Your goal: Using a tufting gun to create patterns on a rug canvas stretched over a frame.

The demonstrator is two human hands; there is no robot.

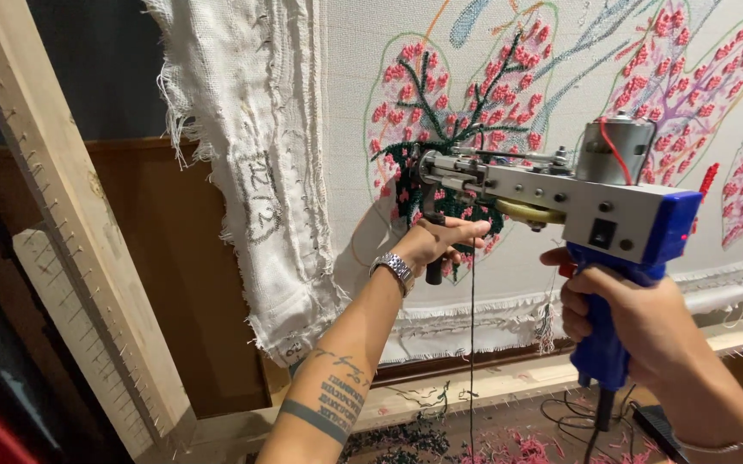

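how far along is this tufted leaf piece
Done: pink and dark green tufts fill much of the left leaf, with patchy pink on the leaves to the right. In hand: the right hand and left hand hold the tufting gun at that leaf's lower part. Left: bare cloth between outlines and the blue-sketched shapes up top.

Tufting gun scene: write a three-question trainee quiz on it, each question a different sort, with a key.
1. True or false: the right hand grips the blue handle of the tufting gun.
2. What does the left hand hold? A) scissors B) the gun's black front grip C) a yarn cone
3. Fill in: the gun's tip meets the stretched cloth at a patch of dark ____ yarn.

Key: 1 true; 2 B; 3 green.
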